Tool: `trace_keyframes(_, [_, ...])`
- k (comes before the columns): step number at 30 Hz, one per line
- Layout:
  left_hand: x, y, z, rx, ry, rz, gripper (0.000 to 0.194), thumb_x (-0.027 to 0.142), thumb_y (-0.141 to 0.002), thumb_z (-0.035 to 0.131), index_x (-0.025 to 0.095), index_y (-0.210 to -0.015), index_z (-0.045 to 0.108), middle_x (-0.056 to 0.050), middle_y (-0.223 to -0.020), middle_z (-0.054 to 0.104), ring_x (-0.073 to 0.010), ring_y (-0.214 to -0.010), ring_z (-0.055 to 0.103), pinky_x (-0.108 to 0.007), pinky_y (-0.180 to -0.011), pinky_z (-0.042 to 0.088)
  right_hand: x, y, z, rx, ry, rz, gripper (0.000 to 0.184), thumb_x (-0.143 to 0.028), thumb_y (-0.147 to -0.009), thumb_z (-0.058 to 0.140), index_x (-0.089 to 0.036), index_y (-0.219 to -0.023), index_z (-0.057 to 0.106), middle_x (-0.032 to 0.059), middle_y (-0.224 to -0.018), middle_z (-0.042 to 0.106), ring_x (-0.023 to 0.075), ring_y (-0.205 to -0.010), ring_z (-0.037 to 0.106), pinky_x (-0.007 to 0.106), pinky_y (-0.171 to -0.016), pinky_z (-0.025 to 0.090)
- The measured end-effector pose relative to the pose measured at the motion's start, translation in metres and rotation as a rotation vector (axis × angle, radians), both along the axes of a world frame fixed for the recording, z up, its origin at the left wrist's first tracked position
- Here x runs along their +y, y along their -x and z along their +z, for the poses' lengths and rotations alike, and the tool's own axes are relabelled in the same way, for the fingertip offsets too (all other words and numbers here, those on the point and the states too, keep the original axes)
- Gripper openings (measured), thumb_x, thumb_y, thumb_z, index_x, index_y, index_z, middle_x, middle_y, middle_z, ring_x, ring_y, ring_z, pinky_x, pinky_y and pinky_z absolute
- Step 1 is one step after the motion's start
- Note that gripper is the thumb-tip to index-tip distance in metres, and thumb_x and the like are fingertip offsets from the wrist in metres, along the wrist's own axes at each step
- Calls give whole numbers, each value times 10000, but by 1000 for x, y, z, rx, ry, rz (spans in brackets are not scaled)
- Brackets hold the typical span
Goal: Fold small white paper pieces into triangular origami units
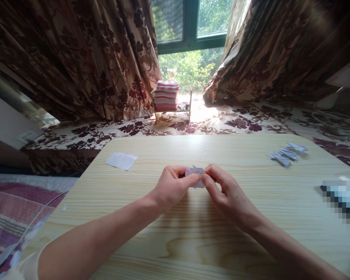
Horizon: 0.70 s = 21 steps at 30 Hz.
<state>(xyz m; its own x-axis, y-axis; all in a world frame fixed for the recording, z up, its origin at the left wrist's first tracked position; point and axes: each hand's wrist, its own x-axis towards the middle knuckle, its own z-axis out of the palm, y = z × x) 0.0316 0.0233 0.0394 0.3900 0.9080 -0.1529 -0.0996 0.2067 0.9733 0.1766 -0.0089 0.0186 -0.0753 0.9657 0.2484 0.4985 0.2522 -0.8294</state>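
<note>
"Folded paper (197,171) is in the middle, up in both hands over the tabletop (280,202). It is small and whitish, with pointy bits on top."

"Are there any words on it?"

"I can't read any. The flat paper sheet (121,161) on the far left side of the tabletop has faint marks like lines of print, but they are too tiny to read. The three small folded shapes (288,154) on the far right side have blue lines on them. The flat thing (342,196) at the right edge is all blurry squares, so no name can be read there."

"How does the left hand (172,183) hold on?"

"Its grip is a narrow pinch on the folded paper. The thumb lies flat across the front, pointing right, and the other fingers are bent behind. That arm comes in slanting from the bottom left, with a pale sleeve (23,268) pushed up near the elbow."

"And the right hand (223,186)?"

"Its grip is narrow too. The thumb and pointing finger meet at the right edge of the folded paper. The other fingers are partly hidden. That arm is bare and slants in from the bottom right. The two hands face each other, and their fingertips are very near."
</note>
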Motion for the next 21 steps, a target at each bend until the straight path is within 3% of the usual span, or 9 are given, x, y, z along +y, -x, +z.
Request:
trace_keyframes(8, [8,6,6,24,14,-115,126,247,-664,738,125,-663,707,9,-653,621,-93,-658,499,-255,-698,376,4,-12,3,140,0,-130,227,-343,-896,460,-197,-733,524,-7,-670,500,137,-626,450,269,-572,358])
trace_keyframes(14, [8,6,5,107,-68,-22,196,305,-703,701,113,-666,693,2,-610,577,-107,-646,477,-268,-672,361,5,-14,7,154,-6,-125,250,-363,-887,483,-192,-715,542,-7,-661,503,134,-623,453,266,-566,355])
trace_keyframes(21, [9,7,9,122,-107,-35,204,317,-739,629,127,-678,676,-7,-651,574,-131,-688,493,-275,-693,382,5,-16,8,123,-30,-96,239,-345,-891,483,-197,-713,541,7,-694,533,145,-646,477,274,-587,375])
